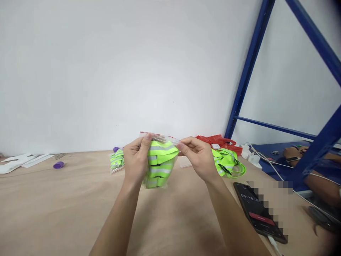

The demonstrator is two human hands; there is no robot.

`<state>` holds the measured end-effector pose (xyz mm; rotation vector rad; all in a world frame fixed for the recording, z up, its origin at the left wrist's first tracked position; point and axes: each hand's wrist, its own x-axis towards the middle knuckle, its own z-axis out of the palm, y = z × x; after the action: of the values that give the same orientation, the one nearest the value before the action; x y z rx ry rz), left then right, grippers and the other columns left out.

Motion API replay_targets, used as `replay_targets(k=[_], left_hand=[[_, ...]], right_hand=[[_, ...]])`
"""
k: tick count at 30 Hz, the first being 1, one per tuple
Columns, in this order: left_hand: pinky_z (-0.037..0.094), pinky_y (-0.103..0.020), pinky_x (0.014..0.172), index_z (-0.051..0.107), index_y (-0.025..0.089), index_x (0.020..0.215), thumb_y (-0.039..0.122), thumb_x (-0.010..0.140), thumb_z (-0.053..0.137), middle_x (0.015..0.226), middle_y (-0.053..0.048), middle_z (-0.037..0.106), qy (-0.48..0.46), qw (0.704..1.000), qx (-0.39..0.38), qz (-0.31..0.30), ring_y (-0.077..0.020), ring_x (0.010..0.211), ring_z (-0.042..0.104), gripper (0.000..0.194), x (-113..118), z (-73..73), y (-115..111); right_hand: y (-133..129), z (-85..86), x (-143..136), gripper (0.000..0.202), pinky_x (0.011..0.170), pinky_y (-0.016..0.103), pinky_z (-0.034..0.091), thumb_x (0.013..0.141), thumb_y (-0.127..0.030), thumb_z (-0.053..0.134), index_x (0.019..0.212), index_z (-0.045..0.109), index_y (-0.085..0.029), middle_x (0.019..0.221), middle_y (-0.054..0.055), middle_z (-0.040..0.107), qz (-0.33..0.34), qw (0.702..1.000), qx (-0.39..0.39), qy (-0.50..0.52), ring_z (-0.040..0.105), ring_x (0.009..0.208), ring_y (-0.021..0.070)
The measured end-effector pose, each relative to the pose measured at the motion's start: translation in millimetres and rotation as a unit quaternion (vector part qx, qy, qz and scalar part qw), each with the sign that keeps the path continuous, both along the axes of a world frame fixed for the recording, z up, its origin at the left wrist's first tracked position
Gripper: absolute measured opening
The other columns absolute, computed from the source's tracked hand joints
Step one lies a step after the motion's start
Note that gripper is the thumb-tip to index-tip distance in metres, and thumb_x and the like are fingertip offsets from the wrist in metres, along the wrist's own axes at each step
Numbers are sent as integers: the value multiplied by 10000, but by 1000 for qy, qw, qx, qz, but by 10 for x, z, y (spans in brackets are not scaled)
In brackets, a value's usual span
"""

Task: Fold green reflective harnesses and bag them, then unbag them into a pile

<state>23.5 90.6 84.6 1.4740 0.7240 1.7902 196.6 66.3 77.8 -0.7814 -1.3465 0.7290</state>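
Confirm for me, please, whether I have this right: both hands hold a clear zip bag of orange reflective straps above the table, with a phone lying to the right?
Not quite: the straps are neon yellow-green with grey reflective bands, not orange. The head view shows the left hand and right hand holding the clear zip bag by its top edge above the table, with the phone lying to the right.

A tan table [53, 209] runs back to a white wall [106, 71]. Left of the hands lie a second bagged neon strap bundle [117, 161], two purple caps [58, 165] and white paper scraps [23, 160]. Right of the hands sit loose neon straps [229, 163] and a red plastic bag [218, 141]. Nearer, to the right, a black phone [259, 213] lies with a cable plugged in. Farther right stands a blue metal rack [247, 71], with another person's arm [295, 153] wearing a wristband behind it.
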Motion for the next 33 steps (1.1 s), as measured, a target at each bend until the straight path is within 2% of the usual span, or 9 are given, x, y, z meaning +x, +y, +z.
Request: replay_targets(k=[5,9,16,18,20,22,25,30,33], left_hand=[[513,-254,645,781,144,861,493,864,690,896,-80,752,-67,996,-19,-63,-202,786,666,361,39,-20,37],[506,-259,604,773,132,837,522,831,715,836,-85,741,-84,991,-42,-99,-205,743,663,394,59,-31,53],[412,-233,518,721,142,714,546,840,694,653,-23,644,-49,996,-31,-73,-142,587,542,424,72,-71,75],[383,-227,507,702,145,681,534,843,695,622,-9,614,-51,996,-29,-72,-129,565,508,422,103,-87,80],[350,-224,490,691,148,661,522,853,688,600,-1,593,-61,996,-19,-62,-119,539,478,420,141,-102,85],[345,-227,494,698,150,677,510,870,672,607,-2,597,-59,996,-11,-67,-119,535,472,410,168,-112,87],[376,-232,530,723,148,732,488,893,650,643,-10,614,-21,996,-2,-89,-132,577,501,383,160,-103,84],[375,-239,559,660,147,629,471,910,622,596,-2,554,89,993,13,-78,-142,611,502,431,80,-65,83],[340,-237,535,603,149,575,479,908,619,555,14,496,118,991,16,-60,-120,562,442,469,62,-66,92]], right_hand=[[-24,14,69,275,787,384,648,743,-449,808,818,758,-190,810,28,764,43,999,16,27,720,775,185],[-48,37,46,269,749,374,661,736,-448,812,792,737,-195,807,32,757,-39,997,41,47,719,777,186],[22,-8,-42,344,662,335,643,748,-518,769,775,646,-197,738,27,709,-110,991,52,49,698,723,182],[56,-35,-45,351,701,333,631,774,-530,745,806,625,-202,775,32,713,-101,993,49,47,697,748,181],[77,-57,-46,352,772,337,615,810,-544,709,886,621,-212,877,51,729,-56,997,43,34,707,835,193],[77,-69,-43,349,847,345,593,840,-515,694,1017,601,-229,1019,70,728,-15,998,55,11,702,966,207],[43,-64,-7,330,912,349,559,855,-407,712,1109,568,-254,1198,78,670,-20,993,103,-58,653,1114,213],[-39,0,101,135,972,365,498,829,-340,743,915,710,-241,1135,64,645,-91,948,111,-284,624,1106,227],[-53,20,125,179,1019,372,474,783,-375,794,906,762,-249,1242,62,612,-55,937,79,-336,599,1168,238]])
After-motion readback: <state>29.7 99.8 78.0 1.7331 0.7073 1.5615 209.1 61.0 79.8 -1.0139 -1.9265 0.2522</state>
